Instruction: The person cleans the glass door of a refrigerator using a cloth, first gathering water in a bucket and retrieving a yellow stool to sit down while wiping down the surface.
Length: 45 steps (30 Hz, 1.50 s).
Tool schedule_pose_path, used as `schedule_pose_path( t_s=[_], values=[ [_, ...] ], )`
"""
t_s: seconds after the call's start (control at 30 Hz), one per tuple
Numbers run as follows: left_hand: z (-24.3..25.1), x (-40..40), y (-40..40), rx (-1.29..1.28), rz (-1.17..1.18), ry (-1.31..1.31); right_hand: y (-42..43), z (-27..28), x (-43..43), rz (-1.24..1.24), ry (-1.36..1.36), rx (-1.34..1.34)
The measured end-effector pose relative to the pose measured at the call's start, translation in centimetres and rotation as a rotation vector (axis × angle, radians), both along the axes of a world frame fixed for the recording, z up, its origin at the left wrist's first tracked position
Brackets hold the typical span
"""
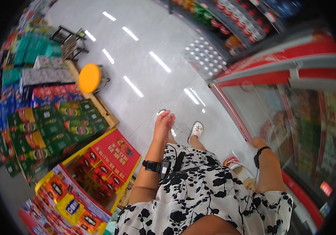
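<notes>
My left hand [165, 124] hangs in front of me above the tiled floor, empty, its fingers loosely bent and slightly apart. A black band with a small device [156, 166] is strapped on that forearm. To the right, my right hand [258, 143] is closed at the edge of a glass-doored refrigerator's door [232, 114]; its fingertips are hidden. A black strap [257, 157] circles the right wrist. Behind the glass, packaged goods [306, 117] show only blurrily. Below the right hand stands a bucket-like container [237, 167], partly covered by my patterned clothing.
Stacked green beer cartons [56, 126] and a red and yellow snack display [112, 155] stand on the left. Beyond them are a yellow-topped stool [90, 77] and a dark wooden chair [71, 44]. A pack of cans [206, 57] sits on the floor by the drink shelves [235, 20].
</notes>
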<state>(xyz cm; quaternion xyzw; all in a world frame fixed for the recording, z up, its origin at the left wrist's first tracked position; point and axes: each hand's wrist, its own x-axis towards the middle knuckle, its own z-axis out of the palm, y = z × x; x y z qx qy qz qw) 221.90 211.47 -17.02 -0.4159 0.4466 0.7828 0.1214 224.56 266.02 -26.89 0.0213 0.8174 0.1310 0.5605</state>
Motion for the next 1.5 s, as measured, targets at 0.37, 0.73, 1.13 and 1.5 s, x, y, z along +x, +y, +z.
schedule_pose_path(
  t_s=[0.37, 0.73, 1.13, 1.5],
  values=[
    [1.9, -4.7, -13.2, 0.061, -0.144, 0.038, -37.6, -2.6, -13.0, -0.837, 0.243, -0.958],
    [0.6, -4.9, -32.3, 0.303, 0.290, 0.121, -76.0, 11.1, -18.0, -0.171, -0.202, -1.614],
    [-7.7, -7.7, -47.6, 0.178, 0.690, -0.014, -94.8, -8.9, -32.1, -0.597, -0.318, -0.983],
    [-15.5, -11.8, -55.6, 0.302, 1.070, -0.227, -115.7, -34.9, -39.2, -0.665, -0.377, -0.702]
  ],
)
